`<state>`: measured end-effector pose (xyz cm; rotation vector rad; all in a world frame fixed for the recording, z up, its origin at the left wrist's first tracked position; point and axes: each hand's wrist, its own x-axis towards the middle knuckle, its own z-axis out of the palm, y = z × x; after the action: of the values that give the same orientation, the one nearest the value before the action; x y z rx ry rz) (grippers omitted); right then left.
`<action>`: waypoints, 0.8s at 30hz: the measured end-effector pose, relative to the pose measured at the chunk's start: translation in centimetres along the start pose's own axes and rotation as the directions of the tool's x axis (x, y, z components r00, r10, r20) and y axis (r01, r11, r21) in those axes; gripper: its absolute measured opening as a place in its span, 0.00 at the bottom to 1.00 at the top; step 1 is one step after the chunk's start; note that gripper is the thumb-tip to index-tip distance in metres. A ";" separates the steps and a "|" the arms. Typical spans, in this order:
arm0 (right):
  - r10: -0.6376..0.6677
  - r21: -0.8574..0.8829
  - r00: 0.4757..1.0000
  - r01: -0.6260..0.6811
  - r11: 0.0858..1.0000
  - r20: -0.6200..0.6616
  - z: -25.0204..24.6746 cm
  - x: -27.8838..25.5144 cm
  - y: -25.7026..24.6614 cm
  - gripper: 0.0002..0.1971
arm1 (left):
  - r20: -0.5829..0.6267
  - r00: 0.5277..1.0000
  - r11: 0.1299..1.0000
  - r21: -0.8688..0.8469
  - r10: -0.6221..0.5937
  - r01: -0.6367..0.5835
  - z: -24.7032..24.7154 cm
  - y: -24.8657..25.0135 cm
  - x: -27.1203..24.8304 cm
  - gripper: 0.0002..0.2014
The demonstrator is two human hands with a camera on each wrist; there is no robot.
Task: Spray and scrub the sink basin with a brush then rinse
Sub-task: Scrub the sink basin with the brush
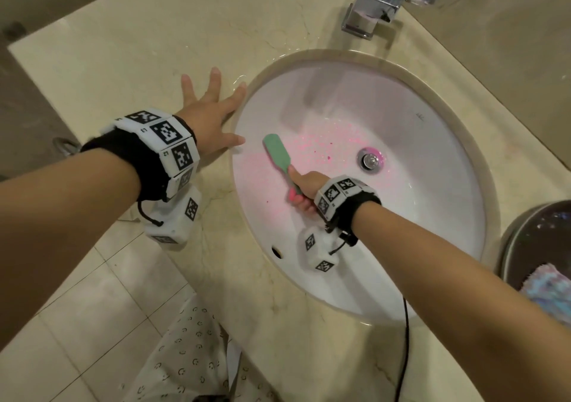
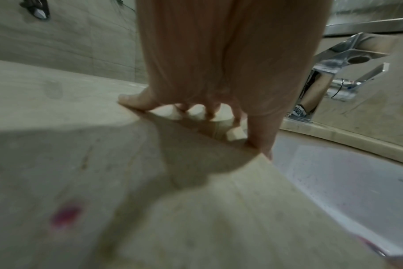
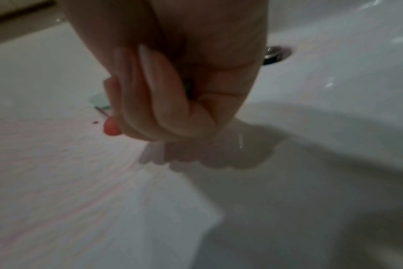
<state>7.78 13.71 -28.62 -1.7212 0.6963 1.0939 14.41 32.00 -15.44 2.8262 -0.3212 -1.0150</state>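
From the head view we see one brush (image 1: 279, 157), its flat head mint green and its handle end pink, lying head-down on the left slope of the one white sink basin (image 1: 417, 222), among pink foam and specks near the one drain (image 1: 370, 161). Our right hand (image 1: 306, 190) has its grip clenched round the handle. Our left hand (image 1: 210, 117) lies flat on the bench (image 1: 154, 46), grip released, fingers spread.

The left wrist view shows straight fingers (image 2: 131, 99) pressing the bench by the rim.

The right wrist view shows curled fingers (image 3: 154, 94) grasping the brush.
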 end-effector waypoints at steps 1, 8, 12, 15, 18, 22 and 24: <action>0.009 0.027 0.998 -0.011 1.000 0.066 0.7 -0.4 -0.1 0.31 | 0.000 1.000 1.000 -0.001 -0.002 0.002 0.0 0.0 0.0 0.39; 0.099 -0.395 0.974 -0.011 0.918 0.203 -2.1 -2.4 4.2 0.30 | 0.007 1.000 1.000 0.018 -0.008 0.008 -0.1 0.1 0.0 0.39; 0.017 -0.543 1.000 -0.003 0.839 0.021 -5.6 -2.9 6.0 0.31 | 0.013 1.000 1.000 0.008 -0.010 0.010 -0.1 0.1 -0.1 0.39; -0.064 -0.555 0.981 -0.050 0.830 -0.184 -7.4 -1.6 5.4 0.32 | 0.019 1.000 1.000 0.004 -0.012 0.012 -0.2 0.1 -0.1 0.39; -0.093 -0.501 0.942 -0.086 0.861 -0.321 -7.9 0.6 4.1 0.32 | 0.023 1.000 1.000 0.002 -0.012 0.012 -0.2 0.2 -0.1 0.39; -0.084 -0.263 0.963 0.014 0.965 -0.255 -4.7 1.5 1.8 0.31 | 0.026 1.000 1.000 -0.004 -0.014 0.014 -0.2 0.1 -0.2 0.39; -0.051 -0.141 0.991 0.034 0.989 -0.126 -2.5 0.7 0.6 0.32 | 0.027 0.999 1.000 0.000 -0.018 0.018 -0.2 0.1 -0.1 0.39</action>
<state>8.48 11.18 -29.15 -1.9305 0.6733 1.0284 14.42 31.92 -15.18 2.8218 -0.2992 -1.0577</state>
